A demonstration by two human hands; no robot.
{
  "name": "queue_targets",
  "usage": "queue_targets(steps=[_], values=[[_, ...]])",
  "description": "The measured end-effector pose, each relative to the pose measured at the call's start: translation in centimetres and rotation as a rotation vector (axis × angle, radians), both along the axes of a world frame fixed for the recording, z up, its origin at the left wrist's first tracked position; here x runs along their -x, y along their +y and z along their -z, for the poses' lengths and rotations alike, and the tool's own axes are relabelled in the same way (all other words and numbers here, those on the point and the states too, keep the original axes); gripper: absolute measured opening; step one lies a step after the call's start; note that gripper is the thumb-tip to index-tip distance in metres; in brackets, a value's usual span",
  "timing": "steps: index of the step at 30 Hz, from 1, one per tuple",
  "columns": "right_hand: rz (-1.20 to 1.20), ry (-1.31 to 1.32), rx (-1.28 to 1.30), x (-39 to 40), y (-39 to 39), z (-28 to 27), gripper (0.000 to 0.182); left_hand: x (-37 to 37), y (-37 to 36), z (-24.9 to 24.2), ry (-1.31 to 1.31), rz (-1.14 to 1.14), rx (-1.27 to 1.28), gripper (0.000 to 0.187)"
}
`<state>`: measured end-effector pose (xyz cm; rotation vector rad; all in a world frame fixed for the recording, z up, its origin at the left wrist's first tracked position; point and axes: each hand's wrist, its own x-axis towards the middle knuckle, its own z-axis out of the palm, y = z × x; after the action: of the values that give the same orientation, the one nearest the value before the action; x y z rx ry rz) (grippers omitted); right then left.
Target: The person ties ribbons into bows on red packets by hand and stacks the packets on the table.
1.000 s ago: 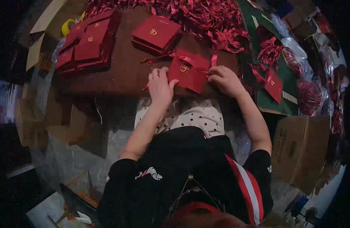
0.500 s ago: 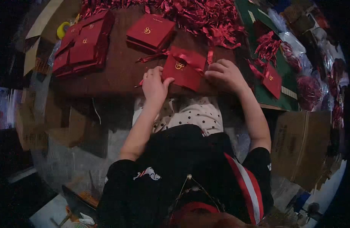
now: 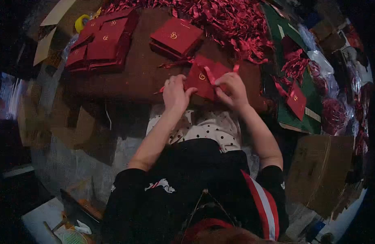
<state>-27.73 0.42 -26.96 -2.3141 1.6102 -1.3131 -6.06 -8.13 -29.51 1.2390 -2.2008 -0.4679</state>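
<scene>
A red card or flat bag [image 3: 200, 81] with a gold emblem lies on the brown table [image 3: 142, 81] near its front edge. My left hand [image 3: 176, 94] rests at its left side, thumb and fingers apart. My right hand [image 3: 233, 90] pinches a red ribbon [image 3: 210, 75] over the right part of the red piece, its fingers closed. Ribbon ends stick out to the left, by my left fingertips, and above my right hand. Just behind lies a small stack of similar red pieces [image 3: 177, 37].
More red pieces [image 3: 104, 40] are piled at the back left, near a yellow roll [image 3: 81, 23]. Loose red ribbons [image 3: 232, 24] heap at the back. On the right, a green surface [image 3: 283, 118] bears another red piece [image 3: 296, 101]. A cardboard box [image 3: 317, 171] stands below it.
My right hand has moved inward over the red piece, drawing the ribbon across with it. My left hand stays beside the piece. The whole view has shifted slightly.
</scene>
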Motion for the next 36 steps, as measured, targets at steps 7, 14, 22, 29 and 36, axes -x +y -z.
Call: queue_targets(steps=[7, 14, 22, 29, 36], values=[[0.226, -0.137, -0.042, -6.0, -3.4, 2.4, 0.020, -0.1, 0.0, -0.1, 0.074, 0.009, -0.106, 0.047], [0.238, 0.036, -0.031, -5.9, -3.9, 2.8, 0.016, -0.2, -0.1, 0.5, 0.096, 0.025, -0.098, 0.048], [0.240, 0.299, -0.093, -6.6, -3.5, 2.5, 0.015, 0.0, 0.9, 0.5, 0.134, 0.046, -0.070, 0.044], [0.143, 0.272, -0.080, -6.1, -3.7, 2.1, 0.013, 0.2, 1.3, 1.6, 0.167, 0.041, 0.030, 0.048], [0.080, -0.032, -0.129, -6.2, -3.5, 2.8, 0.009, -0.1, 1.5, 1.3, 0.197, 0.068, 0.048, 0.046]])
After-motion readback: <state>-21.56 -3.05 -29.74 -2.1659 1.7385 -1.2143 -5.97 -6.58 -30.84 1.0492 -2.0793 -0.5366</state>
